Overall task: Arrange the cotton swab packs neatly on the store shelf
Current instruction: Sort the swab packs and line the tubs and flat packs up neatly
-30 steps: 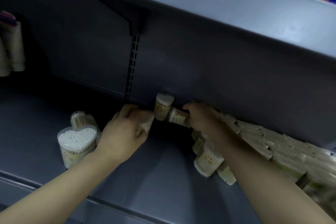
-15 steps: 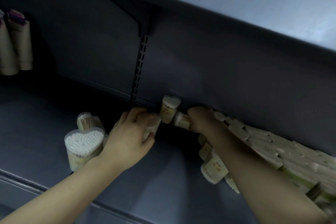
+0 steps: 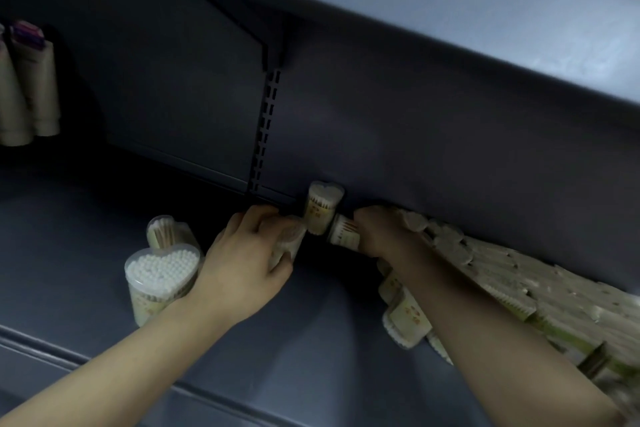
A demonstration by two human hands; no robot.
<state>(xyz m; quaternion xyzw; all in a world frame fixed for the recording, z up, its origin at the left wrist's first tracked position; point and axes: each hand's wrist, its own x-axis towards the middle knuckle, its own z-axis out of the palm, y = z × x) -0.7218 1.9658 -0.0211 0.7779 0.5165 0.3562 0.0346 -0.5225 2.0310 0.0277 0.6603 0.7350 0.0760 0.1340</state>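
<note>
1. Here, a head-worn camera looks down into a dark blue-grey store shelf (image 3: 104, 236), with the underside of the shelf above (image 3: 450, 28) crossing the top of the view.
2. A person's two bare forearms reach in from the bottom edge towards the back wall of the shelf.
3. The left hand (image 3: 249, 253) has its fingers curled round a clear cotton swab pack (image 3: 289, 241), gripping it near the middle of the shelf, close to the back wall.
4. The right hand (image 3: 381, 230) grips a second cotton swab pack lying on its side (image 3: 343, 234), its end pointing left towards the other hand.
5. Between the two hands, a heart-shaped pack (image 3: 322, 206) stands upright against the back wall, just beside both held packs.
6. To the left of the left wrist, a larger heart-shaped tub of white swabs (image 3: 161, 274) stands upright near the shelf's front edge.
7. Just behind that tub stands a smaller pack with wooden sticks (image 3: 164, 232).
8. On the right, under and beyond the right forearm, a jumbled heap of swab packs (image 3: 502, 284) lies tipped over along the back wall, running towards the right edge.
9. Two of those, fallen packs with pale labels (image 3: 407, 317), lie just below the right forearm.
10. At the far left, cream-coloured tubes with purple caps (image 3: 31, 87) stand together, well apart from the hands.
11. A slotted vertical upright (image 3: 265, 128) runs down the back wall above the left hand.
</note>
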